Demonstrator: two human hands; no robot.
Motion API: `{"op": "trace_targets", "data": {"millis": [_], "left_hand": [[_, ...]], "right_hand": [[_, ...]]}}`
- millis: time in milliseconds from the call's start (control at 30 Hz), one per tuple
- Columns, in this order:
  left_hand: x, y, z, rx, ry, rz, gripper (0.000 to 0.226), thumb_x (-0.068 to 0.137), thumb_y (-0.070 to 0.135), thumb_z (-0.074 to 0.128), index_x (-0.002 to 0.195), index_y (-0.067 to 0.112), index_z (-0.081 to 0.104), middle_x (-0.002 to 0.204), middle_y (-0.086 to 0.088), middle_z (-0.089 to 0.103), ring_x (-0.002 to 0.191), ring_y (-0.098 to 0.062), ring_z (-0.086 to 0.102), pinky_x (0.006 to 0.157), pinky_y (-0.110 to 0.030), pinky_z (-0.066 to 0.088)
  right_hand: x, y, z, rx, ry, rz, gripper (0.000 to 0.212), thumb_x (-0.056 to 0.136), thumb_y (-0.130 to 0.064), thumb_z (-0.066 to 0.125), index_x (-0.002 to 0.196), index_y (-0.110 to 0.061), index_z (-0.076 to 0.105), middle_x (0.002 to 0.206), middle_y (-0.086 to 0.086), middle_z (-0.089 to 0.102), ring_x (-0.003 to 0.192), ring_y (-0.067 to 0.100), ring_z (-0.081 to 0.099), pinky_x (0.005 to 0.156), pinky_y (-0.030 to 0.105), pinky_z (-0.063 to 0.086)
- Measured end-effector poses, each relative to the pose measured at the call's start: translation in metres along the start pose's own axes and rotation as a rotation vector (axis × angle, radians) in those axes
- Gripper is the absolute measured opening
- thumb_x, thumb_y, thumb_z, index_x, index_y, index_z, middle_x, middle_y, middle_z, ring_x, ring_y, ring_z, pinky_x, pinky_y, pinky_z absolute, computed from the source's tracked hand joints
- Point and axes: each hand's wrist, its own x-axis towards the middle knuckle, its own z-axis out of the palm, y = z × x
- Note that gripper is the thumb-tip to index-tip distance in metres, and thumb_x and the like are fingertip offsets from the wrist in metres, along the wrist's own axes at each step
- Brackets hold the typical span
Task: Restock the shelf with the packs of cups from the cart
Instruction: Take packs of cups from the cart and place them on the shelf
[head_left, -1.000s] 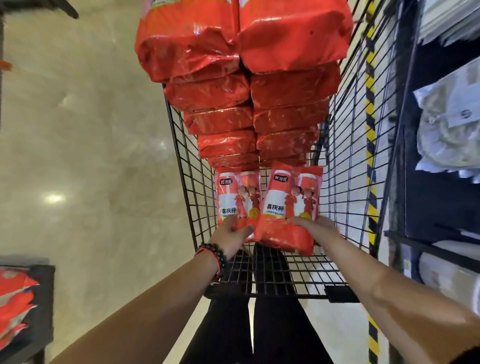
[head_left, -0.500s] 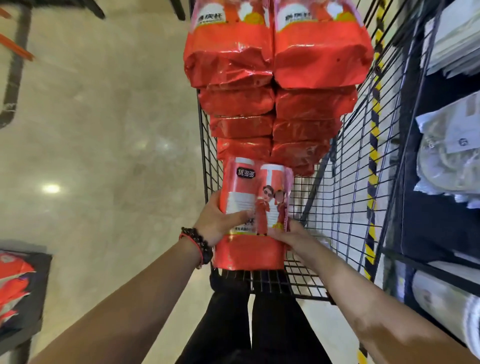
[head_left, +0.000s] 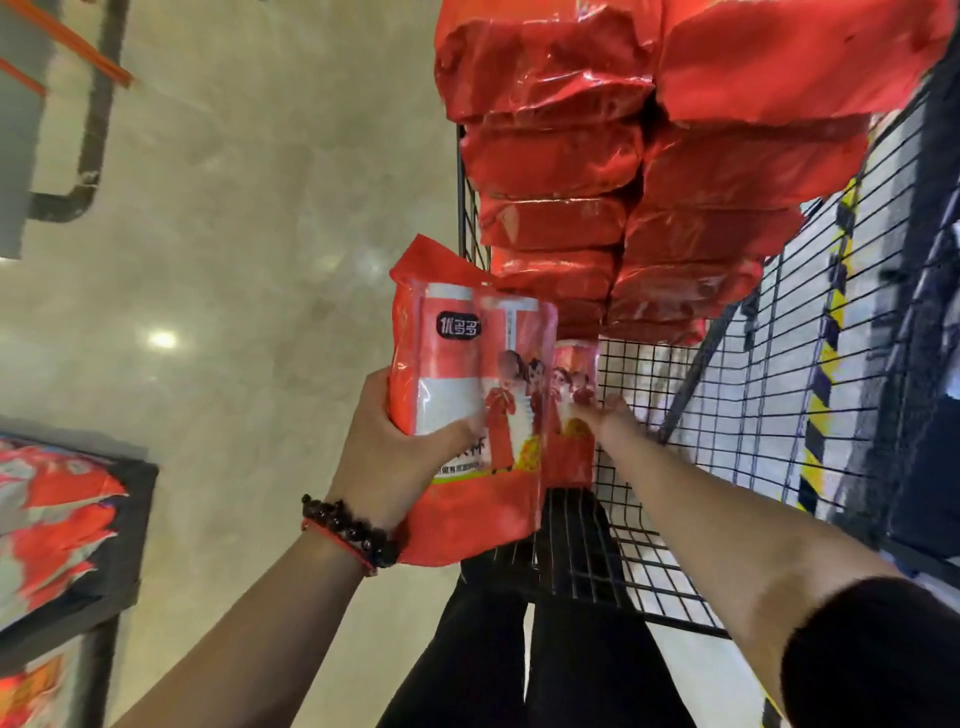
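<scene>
While its thumb curls across the printed front, the left hand (head_left: 387, 462) grasps a red pack of cups (head_left: 467, 400) from the left side, fingers wrapped behind the pack and out of sight. A beaded bracelet (head_left: 353, 530) circles that wrist. Just right of those fingers, a second pack (head_left: 574, 410) stands partly hidden behind the first. The right hand (head_left: 613, 418) touches this second pack at its right edge; whether its fingers close round the pack or only press against it cannot be told, since the pack covers the fingertips.

Both packs are held upright at the near left corner of the wire cart (head_left: 727, 395), the front pack overlapping the cart's left wall. Beyond the fingers, two stacked columns of red packs (head_left: 623, 171) fill the far part of the cart. Well to the left of the left hand, a dark shelf (head_left: 132, 525) carries more red packs (head_left: 47, 525). Right of the right hand, past the cart's wire side, runs a yellow and black striped strip (head_left: 826, 358) beside dark shelving. Below the hands, black trousers (head_left: 519, 660) show over the pale glossy floor (head_left: 234, 260).
</scene>
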Motion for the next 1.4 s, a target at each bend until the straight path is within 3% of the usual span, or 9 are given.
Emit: {"op": "trace_targets", "data": {"millis": [133, 300, 467, 733, 933, 1033, 1133, 1300, 1400], "left_hand": [[-0.008, -0.001, -0.005, 0.038, 0.011, 0.022, 0.077, 0.045, 0.058, 0.084, 0.113, 0.039, 0.053, 0.103, 0.015, 0.067, 0.086, 0.003, 0.069, 0.062, -0.011, 0.053], [-0.012, 0.003, -0.005, 0.036, -0.006, 0.029, 0.073, 0.047, 0.054, 0.085, 0.111, 0.037, 0.055, 0.098, 0.021, 0.068, 0.084, 0.003, 0.069, 0.06, -0.01, 0.052], [-0.013, 0.007, -0.006, 0.048, -0.026, 0.03, 0.066, 0.047, 0.053, 0.086, 0.104, 0.042, 0.055, 0.097, 0.029, 0.067, 0.083, 0.004, 0.069, 0.059, -0.009, 0.052], [-0.026, 0.026, 0.015, 0.067, -0.156, 0.013, 0.073, 0.043, 0.053, 0.088, 0.106, 0.039, 0.054, 0.098, 0.009, 0.07, 0.076, 0.002, 0.07, 0.051, -0.011, 0.052], [-0.047, 0.063, 0.041, 0.1, -0.323, 0.221, 0.049, 0.045, 0.044, 0.084, 0.086, 0.062, 0.061, 0.083, 0.025, 0.073, 0.068, 0.002, 0.07, 0.05, -0.008, 0.048], [-0.056, 0.074, 0.047, 0.113, -0.408, 0.321, 0.049, 0.047, 0.043, 0.081, 0.094, 0.045, 0.066, 0.082, 0.009, 0.076, 0.064, 0.001, 0.069, 0.049, -0.011, 0.049], [-0.064, 0.074, 0.05, 0.15, -0.507, 0.362, 0.065, 0.043, 0.047, 0.082, 0.101, 0.026, 0.064, 0.088, -0.002, 0.075, 0.069, -0.008, 0.072, 0.053, -0.02, 0.054], [-0.098, 0.073, 0.069, 0.232, -0.677, 0.482, 0.059, 0.042, 0.047, 0.089, 0.091, 0.031, 0.06, 0.08, 0.011, 0.072, 0.063, 0.01, 0.065, 0.053, -0.011, 0.047], [-0.132, 0.065, 0.091, 0.316, -0.781, 0.545, 0.054, 0.051, 0.03, 0.096, 0.092, 0.025, 0.062, 0.09, 0.005, 0.072, 0.069, -0.001, 0.07, 0.06, -0.019, 0.055]], "right_hand": [[0.018, 0.0, 0.017, 0.005, -0.079, 0.052, 0.097, 0.089, -0.032, 0.076, 0.157, -0.001, 0.014, 0.159, 0.02, 0.033, 0.144, 0.036, 0.037, 0.114, 0.037, 0.034], [0.021, 0.005, 0.016, -0.116, -0.064, 0.084, 0.088, 0.066, -0.036, 0.093, 0.137, -0.001, 0.053, 0.133, 0.021, 0.062, 0.118, 0.037, 0.063, 0.102, 0.049, 0.052], [-0.004, 0.002, 0.011, -0.146, 0.074, 0.017, 0.094, 0.063, -0.033, 0.095, 0.135, -0.006, 0.043, 0.137, 0.017, 0.059, 0.125, 0.036, 0.058, 0.106, 0.044, 0.047], [-0.084, 0.033, -0.048, 0.134, 0.282, -0.171, 0.051, 0.072, -0.032, 0.088, 0.108, -0.03, 0.053, 0.096, -0.01, 0.069, 0.066, 0.001, 0.06, 0.051, 0.02, 0.038], [-0.161, 0.053, -0.113, 0.361, 0.497, -0.249, 0.067, 0.059, -0.044, 0.089, 0.117, -0.029, 0.059, 0.099, -0.007, 0.073, 0.081, 0.015, 0.071, 0.07, 0.036, 0.06], [-0.205, 0.073, -0.133, 0.539, 0.615, -0.305, 0.085, 0.041, -0.063, 0.081, 0.117, -0.031, 0.059, 0.106, -0.004, 0.073, 0.093, 0.02, 0.071, 0.077, 0.037, 0.058], [-0.248, 0.107, -0.135, 0.73, 0.738, -0.35, 0.067, 0.051, -0.047, 0.087, 0.111, -0.032, 0.061, 0.099, -0.007, 0.076, 0.095, 0.02, 0.072, 0.081, 0.043, 0.059], [-0.329, 0.185, -0.115, 0.929, 0.988, -0.268, 0.072, 0.046, -0.044, 0.086, 0.112, -0.036, 0.06, 0.094, -0.015, 0.075, 0.091, 0.008, 0.072, 0.083, 0.036, 0.058], [-0.379, 0.241, -0.097, 1.038, 1.076, -0.228, 0.07, 0.044, -0.042, 0.085, 0.11, -0.035, 0.062, 0.095, -0.014, 0.075, 0.087, 0.006, 0.073, 0.083, 0.039, 0.06]]}}
